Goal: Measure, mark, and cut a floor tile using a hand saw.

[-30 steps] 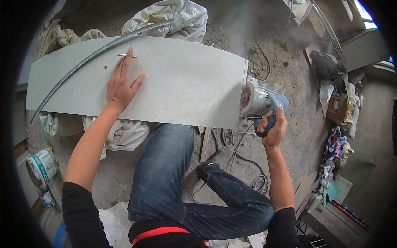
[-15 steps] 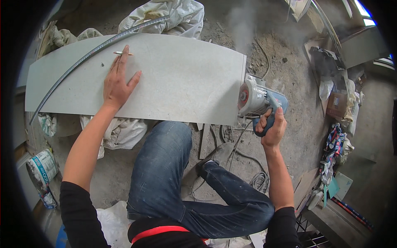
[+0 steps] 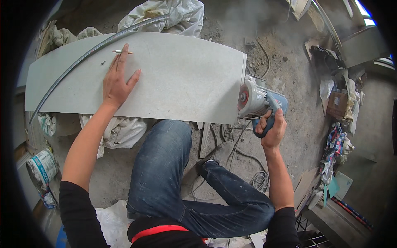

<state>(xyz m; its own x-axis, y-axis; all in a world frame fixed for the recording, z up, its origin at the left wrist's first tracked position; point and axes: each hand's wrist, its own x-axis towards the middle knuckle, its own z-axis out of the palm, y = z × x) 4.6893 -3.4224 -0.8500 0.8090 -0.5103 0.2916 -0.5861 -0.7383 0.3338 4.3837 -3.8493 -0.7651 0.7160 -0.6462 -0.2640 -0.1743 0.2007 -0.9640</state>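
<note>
A long pale grey tile slab [image 3: 186,78] lies raised off the floor in front of me. My left hand [image 3: 118,84] presses flat on its left half, the thumb spread, and a cigarette [image 3: 118,51] is held between its fingers. My right hand [image 3: 271,128] wraps round the handle of a blue and grey handheld circular saw [image 3: 258,99]. The saw is against the slab's right edge, near its lower corner. The blade's contact with the slab is hidden by the guard. A curved metal tape measure blade [image 3: 78,64] lies across the slab's left end.
Dust hangs in the air beyond the saw. Cables [image 3: 258,180] coil on the dusty floor near my foot. White sacks [image 3: 126,132] sit under and behind the slab. A cardboard box [image 3: 337,103] and bags stand at the right; a printed bag [image 3: 43,165] is at the left.
The dust plume beyond the saw has thinned and spread. Both hands, the saw and the slab stay almost where they were.
</note>
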